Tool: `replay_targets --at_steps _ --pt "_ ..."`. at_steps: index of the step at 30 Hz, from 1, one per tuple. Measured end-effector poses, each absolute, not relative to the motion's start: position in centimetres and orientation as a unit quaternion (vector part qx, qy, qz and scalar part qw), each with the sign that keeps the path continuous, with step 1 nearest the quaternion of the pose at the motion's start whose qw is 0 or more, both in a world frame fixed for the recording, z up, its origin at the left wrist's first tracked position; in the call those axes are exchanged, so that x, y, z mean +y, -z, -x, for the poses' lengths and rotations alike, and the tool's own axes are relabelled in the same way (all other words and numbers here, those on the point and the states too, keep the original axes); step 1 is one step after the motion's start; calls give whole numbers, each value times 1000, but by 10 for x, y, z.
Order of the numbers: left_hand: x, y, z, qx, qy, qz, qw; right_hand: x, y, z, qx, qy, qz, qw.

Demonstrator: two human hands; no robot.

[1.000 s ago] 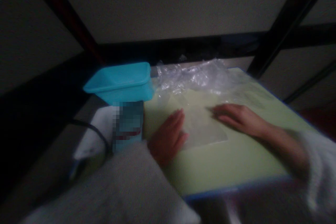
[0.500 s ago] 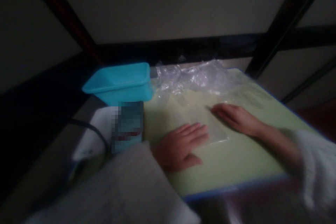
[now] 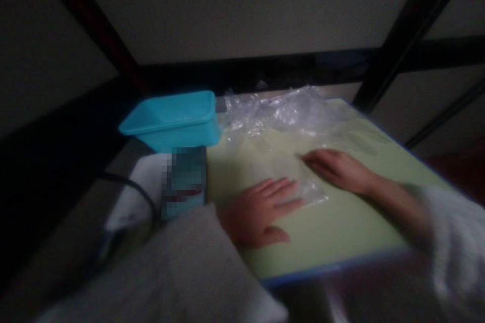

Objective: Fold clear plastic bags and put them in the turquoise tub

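Note:
A small clear plastic bag [image 3: 312, 192] lies flat on the pale yellow-green table top [image 3: 341, 234]. My left hand [image 3: 261, 212] rests palm down with its fingers stretched out, the fingertips over the bag's near left part. Beyond the bag's right side, my right hand [image 3: 337, 167] is closed, its fingers curled and pressed together, pointing left. Whatever those fingers pinch, if anything, is hidden and blurred. Behind both hands sits a crumpled heap of clear plastic [image 3: 288, 111], spread along the far side of the table.
A turquoise plastic basin [image 3: 178, 131] stands at the far left. Closer in is a box-like object [image 3: 185, 181], partly pixelated, beside a white object [image 3: 138, 192] and a dark cable [image 3: 132, 181]. The table has a blue edge [image 3: 303, 275]; a wall [image 3: 246, 10] rises behind.
The small bag's near right corner has shifted slightly left, and its surface looks more wrinkled. My left index finger reaches a little further right. My right hand stays nearly in place.

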State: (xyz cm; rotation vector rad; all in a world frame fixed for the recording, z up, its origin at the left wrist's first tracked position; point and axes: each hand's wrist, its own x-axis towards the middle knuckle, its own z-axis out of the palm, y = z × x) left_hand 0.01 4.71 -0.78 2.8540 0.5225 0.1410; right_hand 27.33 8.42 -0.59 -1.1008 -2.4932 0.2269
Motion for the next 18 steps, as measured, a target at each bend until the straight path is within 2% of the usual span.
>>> replay_targets --at_steps 9,18 --pt "47 -2 -20 154 -84 -979 106 84 7 -272 -895 -72 401 182" --pt "53 4 -48 141 -27 -980 136 86 6 -272 -896 -60 406 170"
